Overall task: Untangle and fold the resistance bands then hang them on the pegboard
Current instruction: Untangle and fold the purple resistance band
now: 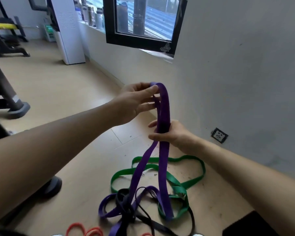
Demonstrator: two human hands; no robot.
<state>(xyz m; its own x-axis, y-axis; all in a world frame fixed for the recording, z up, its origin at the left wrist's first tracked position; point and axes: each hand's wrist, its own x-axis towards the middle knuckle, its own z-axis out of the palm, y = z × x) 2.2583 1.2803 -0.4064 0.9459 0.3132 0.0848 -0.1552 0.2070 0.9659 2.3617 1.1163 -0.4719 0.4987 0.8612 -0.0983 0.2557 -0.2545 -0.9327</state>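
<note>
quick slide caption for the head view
Left hand holds the top of the purple band, right hand grips it lower, above a green band

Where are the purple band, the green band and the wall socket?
purple band (164, 106), head view, on its raised strand.
green band (174, 183), head view, on its wide slanting strand.
socket (219, 135), head view, on its face plate.

Upright band (163, 106), left hand (134, 103) above right hand (171, 133) on it, tangled bands (126, 210) on floor (66, 82) below
</note>
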